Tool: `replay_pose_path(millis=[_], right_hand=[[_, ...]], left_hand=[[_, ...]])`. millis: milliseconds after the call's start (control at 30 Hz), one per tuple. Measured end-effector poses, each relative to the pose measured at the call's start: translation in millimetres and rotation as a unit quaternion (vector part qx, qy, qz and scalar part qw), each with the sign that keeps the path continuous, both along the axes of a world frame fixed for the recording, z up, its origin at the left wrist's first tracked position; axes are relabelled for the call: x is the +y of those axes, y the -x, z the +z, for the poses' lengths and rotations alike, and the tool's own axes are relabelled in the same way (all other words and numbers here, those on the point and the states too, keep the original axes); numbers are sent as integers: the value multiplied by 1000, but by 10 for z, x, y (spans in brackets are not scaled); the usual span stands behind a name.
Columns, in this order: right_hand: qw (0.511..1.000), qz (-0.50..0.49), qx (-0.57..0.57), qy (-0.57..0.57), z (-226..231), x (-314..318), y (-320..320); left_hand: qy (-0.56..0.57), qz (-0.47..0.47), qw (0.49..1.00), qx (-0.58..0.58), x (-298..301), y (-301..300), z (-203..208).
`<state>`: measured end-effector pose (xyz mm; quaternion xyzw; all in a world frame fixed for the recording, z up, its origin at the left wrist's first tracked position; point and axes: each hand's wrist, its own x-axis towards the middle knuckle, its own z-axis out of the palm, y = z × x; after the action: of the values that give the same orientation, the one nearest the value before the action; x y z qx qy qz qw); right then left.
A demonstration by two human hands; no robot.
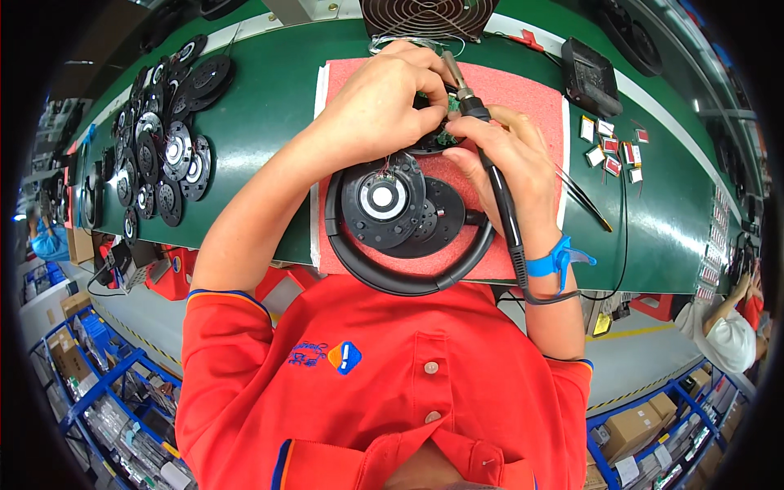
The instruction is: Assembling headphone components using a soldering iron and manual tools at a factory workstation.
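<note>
Hands, two: right hand (523,159) closed round the black handle of a soldering iron (500,184), its metal end pointing away from the body and just beside the other hand's fingers; left hand (384,102) with fingers curled down, what they pinch cannot be told. Green circuit board (452,137), one: between the two hands, partly hidden by both. Black curved band (392,282), one: on the body side of the hands, arching round two black discs; the nearer to the left forearm, a disc with a white ring (359,222), overlaps the plain disc (445,204). Pink mat (535,102): beneath both hands, on the green worktop (261,98). Left of the left hand, well apart: a crowded spread of black discs (177,151). Beyond the hands: a fan grille (429,15), with loose pale wires before it. Right of the right hand: tweezers (591,206), near; further out, small silver and red packs (610,148) and a black tray (590,77). In the way: a blue wristband (555,263) on the right wrist, with the iron's cord passing beside it.
</note>
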<state>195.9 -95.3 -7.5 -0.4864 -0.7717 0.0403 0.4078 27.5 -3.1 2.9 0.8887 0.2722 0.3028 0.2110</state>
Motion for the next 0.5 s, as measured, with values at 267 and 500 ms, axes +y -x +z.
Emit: replay_pose_path(millis=[267, 500], right_hand=[[989, -3, 143, -44, 41, -100, -170], [980, -21, 164, -109, 108, -131, -215]], left_hand=[[32, 66, 997, 23, -100, -32, -49], [14, 90, 995, 44, -138, -20, -42]])
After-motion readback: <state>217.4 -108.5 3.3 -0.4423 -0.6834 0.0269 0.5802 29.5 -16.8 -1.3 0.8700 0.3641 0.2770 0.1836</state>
